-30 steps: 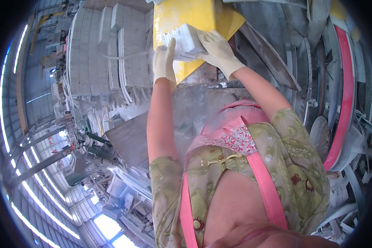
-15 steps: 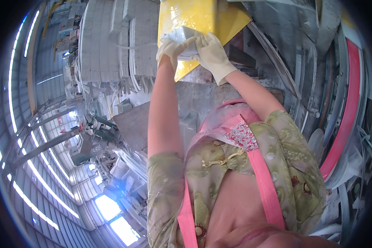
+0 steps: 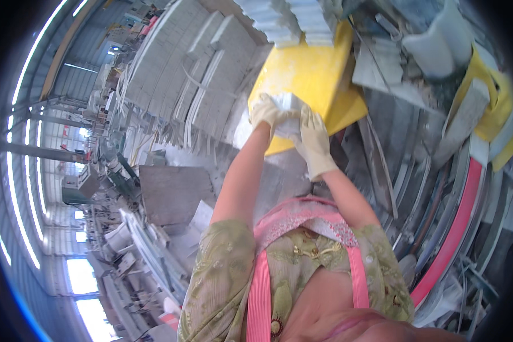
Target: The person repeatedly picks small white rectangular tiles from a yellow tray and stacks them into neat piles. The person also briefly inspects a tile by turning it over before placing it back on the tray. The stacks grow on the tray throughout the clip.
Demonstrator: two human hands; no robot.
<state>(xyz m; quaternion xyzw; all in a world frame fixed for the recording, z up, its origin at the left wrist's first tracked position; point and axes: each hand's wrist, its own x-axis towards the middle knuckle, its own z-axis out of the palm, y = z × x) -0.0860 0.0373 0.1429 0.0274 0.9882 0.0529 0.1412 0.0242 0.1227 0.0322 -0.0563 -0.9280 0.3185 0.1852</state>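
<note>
Both my hands wear cream-coloured gloves and reach forward to a pale grey block [image 3: 289,102] with a shiny top. My left hand [image 3: 266,112] is closed on its left side. My right hand [image 3: 314,141] presses against its right side, with the fingers lying along it. A glossy yellow sheet [image 3: 302,71] spreads beneath and beyond the block. Whether the block is one piece or a stack of thin pieces is too blurred to tell.
Tall stacks of grey slabs [image 3: 171,62] stand to the left. Grey ridged pieces [image 3: 293,20] lie at the far end of the yellow sheet. A brown-grey board [image 3: 174,194] is at the lower left. Along the right runs a red beam [image 3: 459,222], with yellow cloth [image 3: 487,108] beyond it.
The view has swung, so the hands and block appear lower and further right. More of the far end of the yellow sheet shows. Both hands remain on the block.
</note>
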